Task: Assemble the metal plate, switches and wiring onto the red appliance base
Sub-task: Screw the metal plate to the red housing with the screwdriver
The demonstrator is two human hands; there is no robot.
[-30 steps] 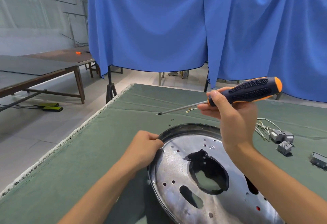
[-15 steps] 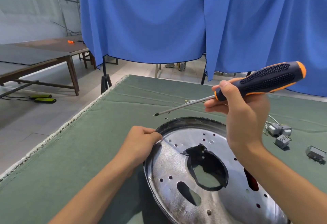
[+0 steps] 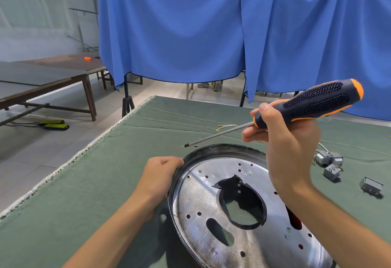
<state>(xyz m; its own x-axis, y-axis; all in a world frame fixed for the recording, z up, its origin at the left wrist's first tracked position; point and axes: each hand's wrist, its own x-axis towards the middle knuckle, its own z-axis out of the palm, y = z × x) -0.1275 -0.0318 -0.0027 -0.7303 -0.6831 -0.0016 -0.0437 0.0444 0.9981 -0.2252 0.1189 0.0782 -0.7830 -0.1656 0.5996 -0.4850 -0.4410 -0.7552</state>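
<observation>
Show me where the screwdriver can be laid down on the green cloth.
Barest patch: the green cloth left of the left hand, out to the frayed edge. A second strip lies beyond the metal plate, near the loose wires. Right of the right hand is crowded with grey switches. The screwdriver is held above the plate.

Near-left green table cover (image 3: pixel 69 208): bare cloth, open passage up to the left hand (image 3: pixel 158 180) gripping the metal plate (image 3: pixel 213 221) rim. Plate fills near centre. Above its far edge, the screwdriver (image 3: pixel 275 117) held by the right hand (image 3: pixel 289 151) bars the way, shaft slanting left. Right: grey switches (image 3: pixel 330 163) clustered, cloth gaps between. Far centre: thin wires (image 3: pixel 227 126), cloth around them open.
</observation>
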